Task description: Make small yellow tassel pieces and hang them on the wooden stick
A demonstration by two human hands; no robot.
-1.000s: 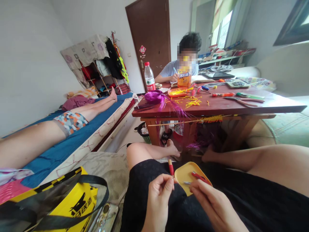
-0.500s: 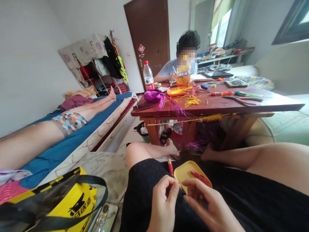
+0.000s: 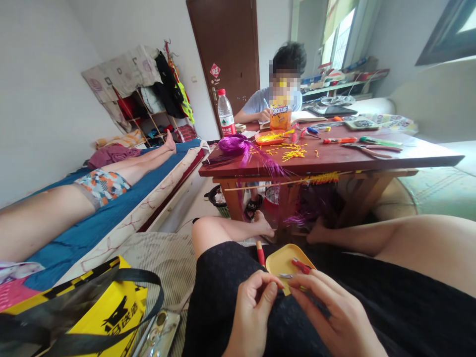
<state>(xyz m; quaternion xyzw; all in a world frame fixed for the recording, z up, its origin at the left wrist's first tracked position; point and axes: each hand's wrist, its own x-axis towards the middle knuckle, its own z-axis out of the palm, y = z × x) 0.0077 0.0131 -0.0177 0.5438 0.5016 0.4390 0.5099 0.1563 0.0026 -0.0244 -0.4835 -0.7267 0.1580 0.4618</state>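
My left hand (image 3: 256, 302) is over my lap, thumb and forefinger pinched together. Whatever lies in that pinch is too small to make out. Close on its right, my right hand (image 3: 330, 307) is closed around a small metal-tipped tool (image 3: 285, 275), whose pale tip points at the left fingertips. Its handle is mostly hidden by the fingers, so its kind is unclear. Just beyond both hands, a yellow tray (image 3: 284, 255) rests on the black cloth over my lap, with a red-handled tool (image 3: 300, 266) in it. A red stick-like tool (image 3: 261, 254) lies beside the tray's left edge.
Ahead stands a red-brown table (image 3: 245, 167) with purple tinsel strands (image 3: 238, 146), yellow pieces (image 3: 295, 152), pliers (image 3: 366, 148) and a bottle (image 3: 226, 114). Behind it, a person (image 3: 253, 106) writes. Someone lies on the bed (image 3: 148, 191) at left. A yellow bag (image 3: 115, 317) stands at lower left.
A metal tip now shows between my hands, in my right fingers, which have closed further. My left hand keeps its pinch. The whole view has shifted slightly.
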